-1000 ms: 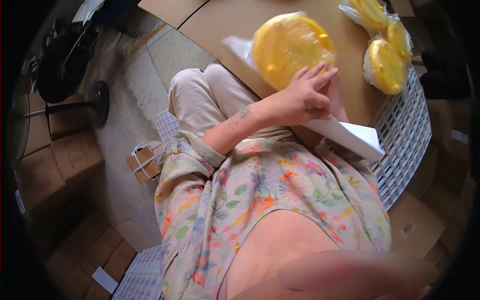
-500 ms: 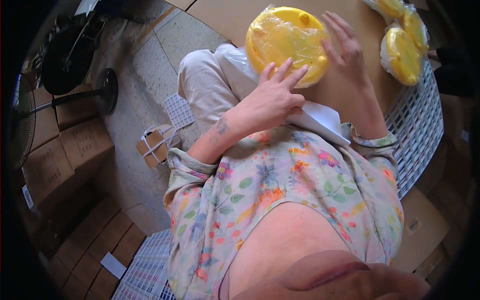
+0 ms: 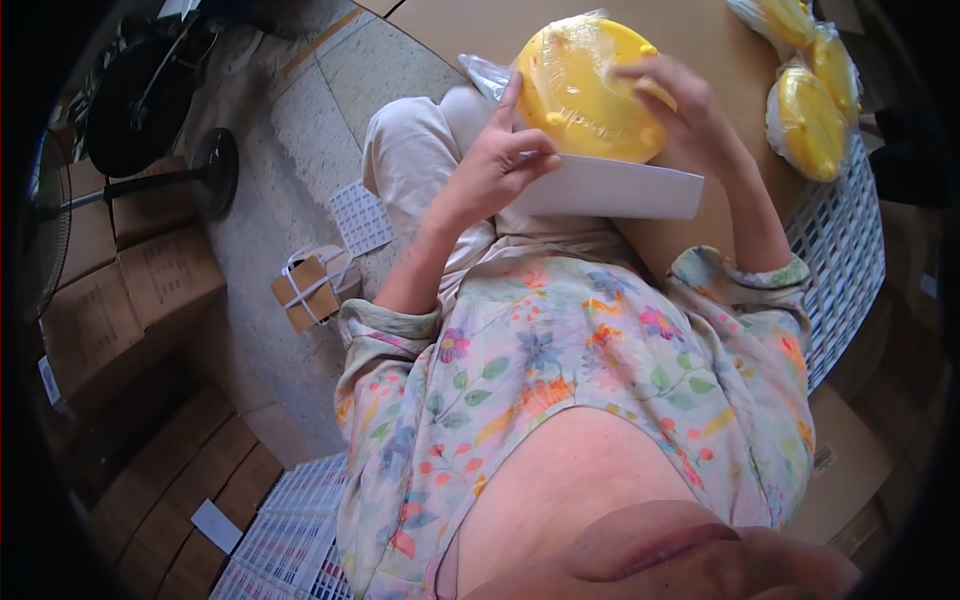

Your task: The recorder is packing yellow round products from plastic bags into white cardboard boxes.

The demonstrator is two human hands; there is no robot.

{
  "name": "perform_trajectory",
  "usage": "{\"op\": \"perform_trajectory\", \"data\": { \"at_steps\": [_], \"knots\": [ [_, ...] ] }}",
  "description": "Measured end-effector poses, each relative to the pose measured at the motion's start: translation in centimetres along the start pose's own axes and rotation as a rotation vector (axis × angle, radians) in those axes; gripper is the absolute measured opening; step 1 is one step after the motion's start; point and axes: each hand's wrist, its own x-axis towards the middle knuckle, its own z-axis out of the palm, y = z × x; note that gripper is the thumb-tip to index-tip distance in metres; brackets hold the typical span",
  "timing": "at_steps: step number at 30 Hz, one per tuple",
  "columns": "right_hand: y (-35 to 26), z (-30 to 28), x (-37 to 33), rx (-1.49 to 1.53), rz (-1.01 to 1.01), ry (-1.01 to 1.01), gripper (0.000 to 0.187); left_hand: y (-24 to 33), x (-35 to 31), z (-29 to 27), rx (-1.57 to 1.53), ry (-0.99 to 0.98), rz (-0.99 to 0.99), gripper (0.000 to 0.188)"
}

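In front of me lies a round yellow disc-shaped plastic item (image 3: 590, 90) in a clear wrapper, with small knobs at its rim. My left hand (image 3: 500, 160) is at its lower left edge, index finger stretched along the rim and the other fingers bent, not closed round anything. Over the right side of the disc is my right hand (image 3: 690, 110), its fingers bent and apart, slightly blurred. Just below the disc, a white panel (image 3: 615, 190) spans between my forearms. A crumpled piece of clear plastic (image 3: 485, 75) sticks out at the disc's left.
Several more wrapped yellow pieces (image 3: 812, 120) sit at the right of the brown cardboard surface (image 3: 455, 30), by a white woven-plastic lattice (image 3: 840, 250). To the left are a standing fan (image 3: 215, 175), stacked cartons (image 3: 170, 275) and a small tied carton (image 3: 307, 293) on the floor.
My left hand has moved from on top of the disc to its left edge. The disc has shifted slightly right and turned. My right hand now reaches over it, and more of the white panel shows.
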Motion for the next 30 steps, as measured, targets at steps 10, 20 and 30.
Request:
{"op": "perform_trajectory", "data": {
  "at_steps": [10, 20, 30],
  "knots": [
    [7.4, -1.2, 4.4, 0.409, 0.565, -0.239, 0.055, -0.7, 1.3, 0.6, 0.147, -0.026, 0.081, 0.010],
    [9.0, 1.4, 2.3, 0.533, 0.610, 0.267, 0.037, -0.1, 0.6, 2.9, 0.081, 0.055, 0.040, 0.008],
    [0.8, 1.4, 1.4, -0.046, -0.310, -0.203, 0.025, 4.9, 2.2, 1.2, 0.733, -0.184, 0.366, 0.010]
  ]
}}
